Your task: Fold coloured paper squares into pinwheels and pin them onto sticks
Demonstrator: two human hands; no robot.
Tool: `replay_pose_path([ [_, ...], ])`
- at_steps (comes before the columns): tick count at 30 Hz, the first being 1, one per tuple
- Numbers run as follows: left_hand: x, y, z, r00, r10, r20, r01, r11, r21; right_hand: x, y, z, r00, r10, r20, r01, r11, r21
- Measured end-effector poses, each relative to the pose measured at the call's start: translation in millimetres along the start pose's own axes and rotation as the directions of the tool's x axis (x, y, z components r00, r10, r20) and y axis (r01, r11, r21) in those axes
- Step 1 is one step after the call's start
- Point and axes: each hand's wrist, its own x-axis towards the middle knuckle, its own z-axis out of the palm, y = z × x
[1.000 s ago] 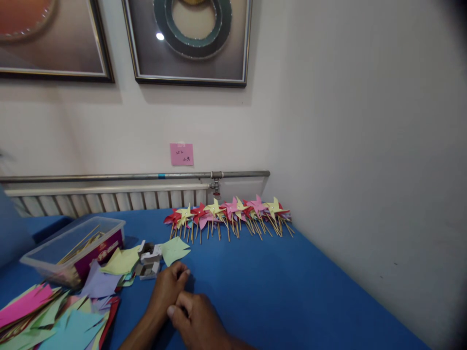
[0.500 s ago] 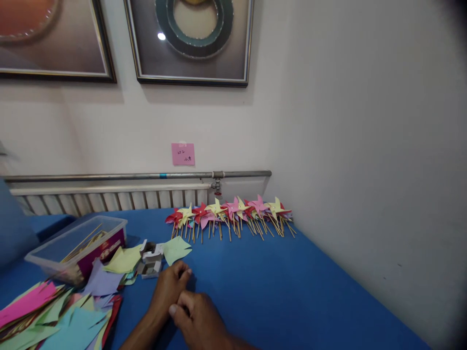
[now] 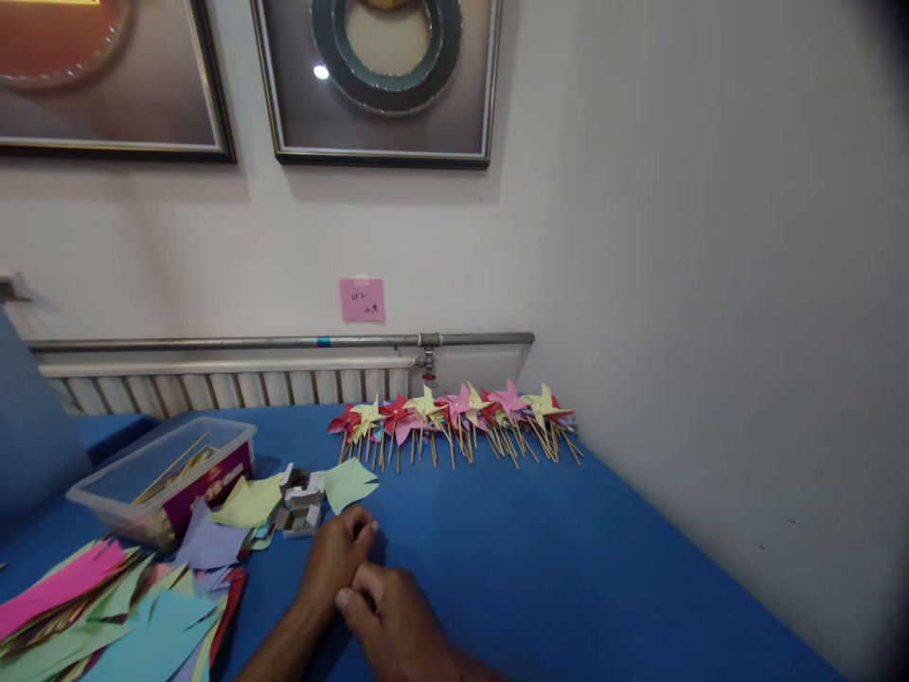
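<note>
My left hand (image 3: 333, 562) rests on the blue table (image 3: 540, 568) with its fingers curled under. My right hand (image 3: 395, 620) lies just behind it, fingers closed, thumb pressed against the left hand. Whatever sits between them is hidden. A small white box (image 3: 303, 500) stands just beyond my left hand, beside a light green paper square (image 3: 349, 480). A row of finished paper pinwheels on wooden sticks (image 3: 454, 421) lies along the table's far edge.
A clear plastic tub of wooden sticks (image 3: 167, 467) stands at the left. Several cut coloured paper pieces (image 3: 106, 606) are heaped at the near left. A radiator and pipe (image 3: 284, 341) run behind the table. A white wall (image 3: 710, 332) closes the right side.
Both hands stay pressed together in the same spot. The view has drifted slightly, so everything sits a little further right.
</note>
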Motion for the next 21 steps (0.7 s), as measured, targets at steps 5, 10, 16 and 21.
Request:
replay_pose_path([
  [5, 0, 2, -1, 1.0, -0.007, -0.002, 0.007, 1.0, -0.006, 0, 1, 0, 1.0, -0.006, -0.007, 0.006, 1.0, -0.007],
  [10, -1, 3, -2, 1.0, 0.012, -0.024, -0.012, 1.0, -0.014, 0, -3, -1, 1.0, 0.007, -0.011, -0.007, 1.0, 0.003],
  [16, -5, 13, -11, 0.99, 0.033, -0.135, -0.033, 0.999, 0.006, 0, -6, -3, 1.0, -0.016, 0.023, 0.016, 1.0, 0.007],
  [21, -5, 18, -21, 0.985, 0.004, -0.174, -0.002, 1.0, 0.013, 2, -5, -2, 0.999, 0.027, 0.026, -0.026, 0.998, -0.053],
])
